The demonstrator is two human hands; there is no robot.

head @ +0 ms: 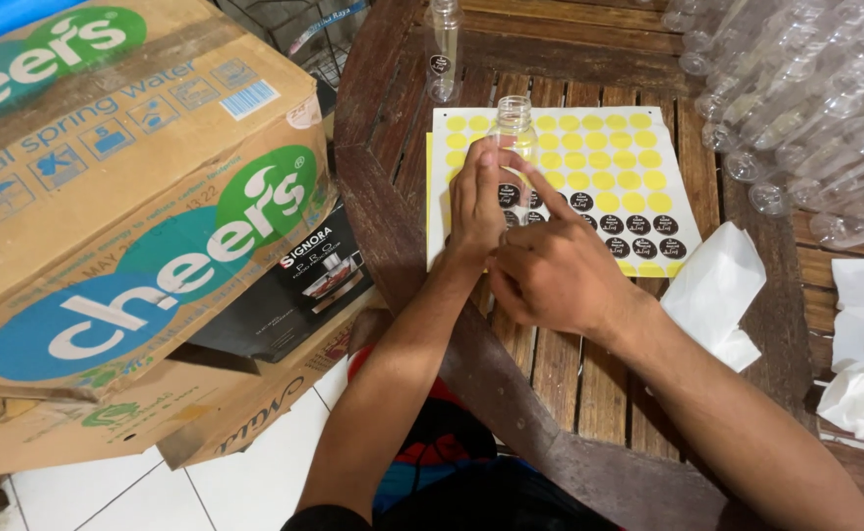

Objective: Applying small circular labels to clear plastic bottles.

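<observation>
Labelling step in hand, by the look of it. Left hand [478, 202] wrapped around a clear plastic bottle [515, 128], upright on the sticker sheet [609, 157]. Right hand [550, 270] just beside, forefinger stretched out, pressing a round black sticker [508, 194] onto the bottle's front. Next, probably: firm smoothing outward from the fingertip, bottle steady in the left palm.
</observation>
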